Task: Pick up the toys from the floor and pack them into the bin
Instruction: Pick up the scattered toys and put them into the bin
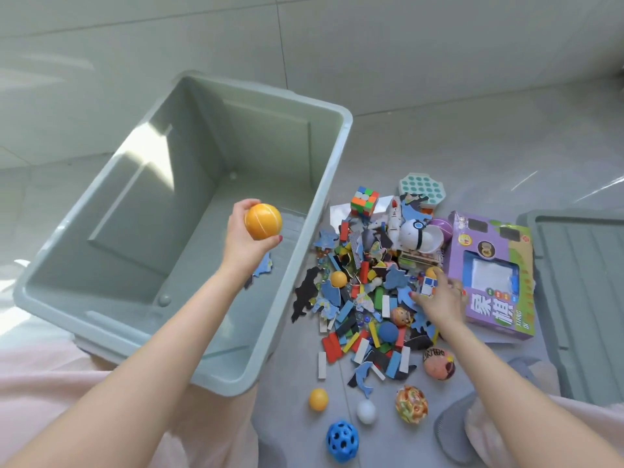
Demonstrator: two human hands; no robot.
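Head-worn camera looks steeply down, seemingly close, over floor (439,136).

We see bright daylight from the left, sunlit patches inside the bin (337,184), floor (439,79) glare far right, wide-angle bending at edges.

The bin lid (584,298) is cut off by the right frame edge. The left hand (244,244) hides part of a blue puzzle piece (265,268) inside the bin (332,184). The right hand (442,298) is motion-blurred; the white-and-blue item beneath its fingers cannot be identified.
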